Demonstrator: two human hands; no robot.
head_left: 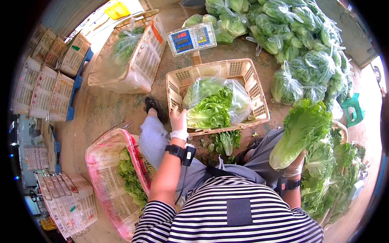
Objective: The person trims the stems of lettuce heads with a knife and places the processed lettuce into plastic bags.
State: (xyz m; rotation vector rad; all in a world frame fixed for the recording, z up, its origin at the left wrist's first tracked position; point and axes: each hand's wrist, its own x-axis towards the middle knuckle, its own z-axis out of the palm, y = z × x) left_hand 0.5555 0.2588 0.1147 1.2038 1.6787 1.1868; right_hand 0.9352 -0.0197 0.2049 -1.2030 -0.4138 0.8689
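Observation:
In front of me a beige plastic crate (259, 97) holds a clear plastic bag (242, 99) with a leafy green lettuce (214, 109) lying at its mouth. My left hand (179, 121), in a thin pale glove, is at the crate's front left corner, beside the lettuce's stem end. Its fingers look bent, but what they hold, if anything, is hidden. To my right, my gloved right hand (295, 165) grips another lettuce (302, 133) near its pale base, leaves pointing up and away. Below it more loose lettuces (320, 170) fill a basket.
A scale display (192, 39) stands behind the crate. Bagged lettuces (300, 60) are heaped at the far right, near a green stool (353, 110). A pink-rimmed basket (95, 162) stands at my left; a tall crate (137, 56) is beyond. Loose leaves (227, 141) lie between my feet.

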